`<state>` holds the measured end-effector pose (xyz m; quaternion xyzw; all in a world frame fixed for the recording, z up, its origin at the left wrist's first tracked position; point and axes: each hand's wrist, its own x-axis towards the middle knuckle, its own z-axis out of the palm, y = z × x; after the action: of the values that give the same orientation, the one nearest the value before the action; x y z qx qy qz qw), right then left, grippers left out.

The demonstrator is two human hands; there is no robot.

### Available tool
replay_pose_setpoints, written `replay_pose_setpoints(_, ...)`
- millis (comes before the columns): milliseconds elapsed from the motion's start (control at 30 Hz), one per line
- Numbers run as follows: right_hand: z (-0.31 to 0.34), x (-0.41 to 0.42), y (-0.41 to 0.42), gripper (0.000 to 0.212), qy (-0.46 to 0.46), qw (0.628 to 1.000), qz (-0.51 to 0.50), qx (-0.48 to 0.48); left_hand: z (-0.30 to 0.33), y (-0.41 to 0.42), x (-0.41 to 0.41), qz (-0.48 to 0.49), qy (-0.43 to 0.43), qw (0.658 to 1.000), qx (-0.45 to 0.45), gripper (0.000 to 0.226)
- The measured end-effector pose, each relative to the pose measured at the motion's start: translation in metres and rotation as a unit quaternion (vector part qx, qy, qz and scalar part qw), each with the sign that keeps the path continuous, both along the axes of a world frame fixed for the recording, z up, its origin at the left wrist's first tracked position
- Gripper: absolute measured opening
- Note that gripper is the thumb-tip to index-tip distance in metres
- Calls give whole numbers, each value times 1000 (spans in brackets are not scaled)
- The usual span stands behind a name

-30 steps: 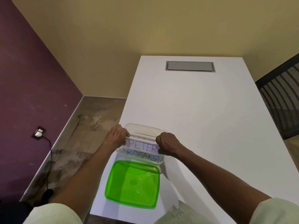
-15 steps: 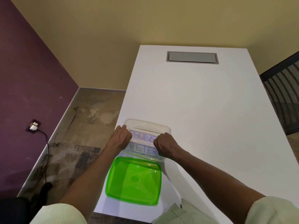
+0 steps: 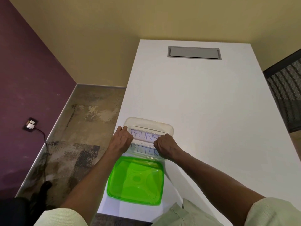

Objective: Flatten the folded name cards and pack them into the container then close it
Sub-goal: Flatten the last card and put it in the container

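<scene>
A clear plastic container [image 3: 164, 125] sits near the table's left edge. Inside it lies a white name card [image 3: 144, 145], its far half lettered "PHUNS" and its near half "PETER", with a fold line across the middle. My left hand [image 3: 121, 141] grips the card's left end and my right hand [image 3: 165, 146] grips its right end, both with fingers curled over the card inside the container. The green translucent lid [image 3: 136, 181] lies flat on the table just in front of the container.
The white table [image 3: 203, 103] stretches ahead, with a grey cable hatch [image 3: 194, 52] near its far end. A black mesh chair [image 3: 286, 95] stands at the right. Left of the table is bare floor with a wall socket [image 3: 31, 125] and cable.
The card has been pressed lower and flatter into the container. The "PHUNS" half now shows and the "KOSAKSI" line is out of sight. Both hands stayed at the card's ends.
</scene>
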<state>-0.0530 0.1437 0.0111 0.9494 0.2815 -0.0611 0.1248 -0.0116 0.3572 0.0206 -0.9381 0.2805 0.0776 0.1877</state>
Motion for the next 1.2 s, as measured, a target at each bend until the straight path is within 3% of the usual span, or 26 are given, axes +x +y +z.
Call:
replay_pose_setpoints(233,1,-2,2,9,10,1000,-22,-3,-8,0,5,33,31,999,13,19)
replay_pose_setpoints(333,2,5,-1,13,93,993,-53,50,-5,0,13,48,37,998,6,22)
replay_pose_setpoints(467,9,9,-4,26,97,979,-94,150,10,1,30,122,76,981,-129,42)
replay_pose_setpoints(567,17,11,-6,21,44,974,-104,198,20,3,36,166,72,945,-272,22)
replay_pose_setpoints(667,28,13,-13,18,1,960,-150,234,25,5,40,261,67,886,-378,9)
replay_pose_setpoints(833,32,11,-35,24,-30,921,-230,313,15,15,40,370,30,809,-456,14)
replay_pose_setpoints(967,16,3,-54,12,-38,893,-284,349,7,23,35,406,20,792,-456,23)
replay_pose_setpoints(1033,6,-1,-60,18,-15,873,-323,364,1,25,32,425,33,788,-444,24)
replay_pose_setpoints(1200,-5,-8,-57,33,94,781,-464,407,-10,29,24,464,78,774,-424,29)
